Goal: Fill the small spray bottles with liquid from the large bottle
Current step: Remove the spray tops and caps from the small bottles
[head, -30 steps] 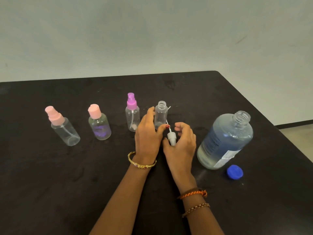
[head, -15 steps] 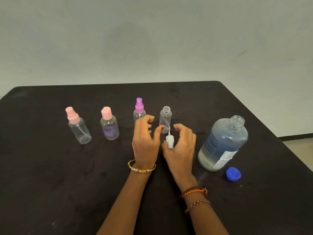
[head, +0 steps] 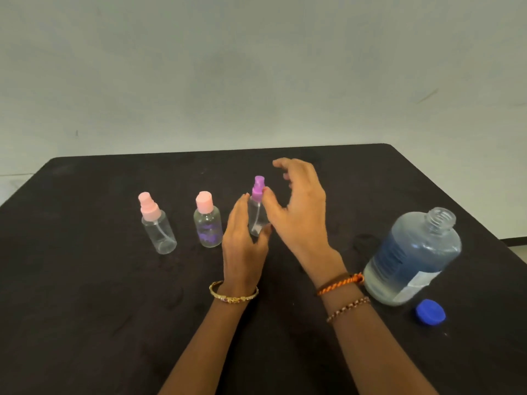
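Head view of a dark table bearing a row of small spray bottles and, at the right, the large bottle. The relation that governs the next move is that between the purple-capped bottle and the two hands flanking it. This bottle stands upright, its long axis vertical, with the left hand just to its left and the right hand just to its right, so it lies between the thumbs and slightly beyond the palms. The left hand is the nearer: its fingers are extended and loosely spread beside the body of the bottle, close to or touching it, though contact cannot be confirmed. The right hand is raised, fingers curled but parted and holding nothing visible; its thumb tip reaches toward the purple cap. Neither hand appears closed on anything. A likely reading is that the left hand will steady the body while the right turns the cap off. Two pink-capped bottles stand capped farther left, well apart from the hands. The large bottle stands uncapped and partly full near the right forearm, its blue cap lying on the table just in front of it. Any bottle behind the right hand is hidden.
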